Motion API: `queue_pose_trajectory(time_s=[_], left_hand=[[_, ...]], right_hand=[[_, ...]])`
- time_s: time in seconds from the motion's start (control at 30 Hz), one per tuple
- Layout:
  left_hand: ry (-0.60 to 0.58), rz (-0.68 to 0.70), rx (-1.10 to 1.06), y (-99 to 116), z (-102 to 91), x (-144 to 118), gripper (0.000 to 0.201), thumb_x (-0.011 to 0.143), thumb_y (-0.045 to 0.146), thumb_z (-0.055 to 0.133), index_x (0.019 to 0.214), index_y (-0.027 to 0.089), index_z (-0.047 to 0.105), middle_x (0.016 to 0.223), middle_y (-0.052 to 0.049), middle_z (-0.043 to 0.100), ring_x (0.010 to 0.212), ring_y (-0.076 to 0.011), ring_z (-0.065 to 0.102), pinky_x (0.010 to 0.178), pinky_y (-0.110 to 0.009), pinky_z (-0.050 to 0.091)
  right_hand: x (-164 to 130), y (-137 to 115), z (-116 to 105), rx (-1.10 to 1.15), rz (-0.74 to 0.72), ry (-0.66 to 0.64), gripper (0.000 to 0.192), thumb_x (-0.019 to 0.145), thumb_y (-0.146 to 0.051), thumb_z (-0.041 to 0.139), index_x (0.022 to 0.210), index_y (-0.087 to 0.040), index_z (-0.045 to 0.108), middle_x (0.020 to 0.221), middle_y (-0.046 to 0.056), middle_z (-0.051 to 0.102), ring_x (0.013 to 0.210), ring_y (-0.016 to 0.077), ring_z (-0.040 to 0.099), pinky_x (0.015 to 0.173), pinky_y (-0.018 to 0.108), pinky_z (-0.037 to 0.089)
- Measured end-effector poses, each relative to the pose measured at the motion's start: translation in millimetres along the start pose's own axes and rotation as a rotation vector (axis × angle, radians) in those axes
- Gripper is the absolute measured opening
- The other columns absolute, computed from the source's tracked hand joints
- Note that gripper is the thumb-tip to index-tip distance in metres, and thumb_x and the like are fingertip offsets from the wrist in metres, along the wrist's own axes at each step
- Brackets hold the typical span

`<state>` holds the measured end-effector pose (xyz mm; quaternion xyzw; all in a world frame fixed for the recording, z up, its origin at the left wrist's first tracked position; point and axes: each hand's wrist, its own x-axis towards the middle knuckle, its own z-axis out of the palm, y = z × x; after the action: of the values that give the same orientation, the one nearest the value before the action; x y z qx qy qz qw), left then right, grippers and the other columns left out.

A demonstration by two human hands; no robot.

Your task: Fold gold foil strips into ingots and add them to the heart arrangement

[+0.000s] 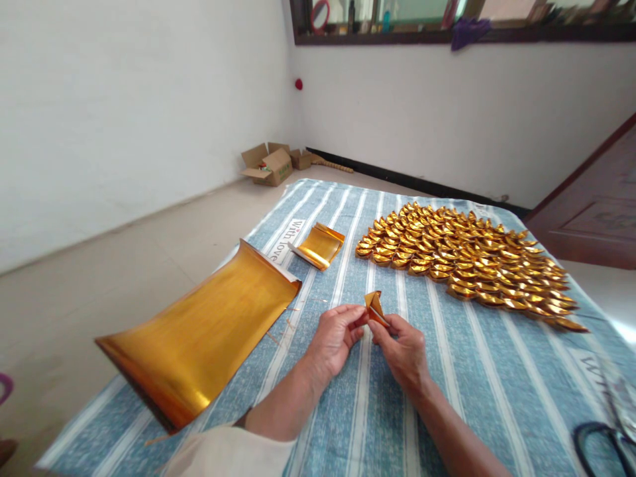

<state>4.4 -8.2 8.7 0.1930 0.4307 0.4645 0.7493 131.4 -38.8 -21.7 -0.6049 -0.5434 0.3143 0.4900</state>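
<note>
A small folded piece of gold paper [375,307] sits between the fingertips of both hands, just above a blue striped cloth [477,384]. My left hand [335,338] pinches its left side and my right hand [402,348] pinches its right side. A large curled stack of gold foil sheets [203,331] lies to the left of my hands. Further back lies a smaller stack of gold squares [320,246]. Rows of several finished gold paper ingots [467,255] cover the cloth at the back right.
Open cardboard boxes [271,164] stand on the floor by the far wall corner. A dark wooden door [596,205] is at the right. Black scissor handles [601,444] lie at the cloth's lower right. Bare floor runs along the left of the cloth.
</note>
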Motion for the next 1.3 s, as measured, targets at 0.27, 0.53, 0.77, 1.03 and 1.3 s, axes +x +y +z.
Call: queue_pose_trajectory(time_s=[0.27,0.53,0.77,1.03,1.3], left_hand=[[0.031,0.017,0.016,0.8,3.0,-1.2,0.01,0.062,0.014,0.075,0.069,0.01,0.069,0.068,-0.004,0.066,0.06,-0.0095,0.06,0.052,-0.016,0.045],[0.02,0.102,0.139,-1.8,2.8,-1.7,0.021,0.054,0.016,0.078,0.074,0.01,0.072,0.069,-0.005,0.069,0.057,-0.0081,0.056,0.056,-0.019,0.04],[-0.009,0.15,0.274,-0.4,5.0,-4.2,0.023,0.058,0.021,0.076,0.078,0.01,0.073,0.064,-0.003,0.067,0.051,-0.0064,0.047,0.052,-0.02,0.033],[-0.054,0.195,0.336,2.6,5.5,-6.5,0.014,0.06,0.02,0.075,0.071,0.011,0.072,0.063,-0.001,0.065,0.055,-0.0076,0.047,0.056,-0.021,0.035],[-0.18,0.237,0.358,7.7,3.6,-6.2,0.009,0.065,0.022,0.072,0.066,0.013,0.071,0.079,-0.003,0.067,0.075,-0.0146,0.058,0.074,-0.025,0.043]], right_hand=[[1.6,1.6,-0.5,0.059,0.072,-0.039,0.028,0.078,-0.044,0.062,0.075,-0.017,0.068,0.058,-0.001,0.063,0.054,0.0149,0.058,0.053,0.025,0.043],[2.3,-2.6,-1.5,0.095,0.114,-0.054,0.029,0.076,-0.045,0.062,0.074,-0.016,0.067,0.057,-0.001,0.06,0.055,0.0147,0.055,0.053,0.025,0.04],[2.5,3.5,-0.7,0.075,0.095,-0.091,0.029,0.078,-0.044,0.061,0.075,-0.016,0.066,0.059,-0.001,0.06,0.057,0.0152,0.056,0.055,0.025,0.041],[1.8,1.8,-0.9,0.039,0.045,-0.086,0.029,0.079,-0.044,0.06,0.073,-0.017,0.066,0.058,-0.001,0.06,0.055,0.0135,0.054,0.054,0.024,0.041],[1.5,0.7,-2.3,0.034,0.012,-0.115,0.029,0.08,-0.044,0.06,0.072,-0.017,0.066,0.057,-0.002,0.058,0.054,0.0126,0.052,0.053,0.023,0.04]])
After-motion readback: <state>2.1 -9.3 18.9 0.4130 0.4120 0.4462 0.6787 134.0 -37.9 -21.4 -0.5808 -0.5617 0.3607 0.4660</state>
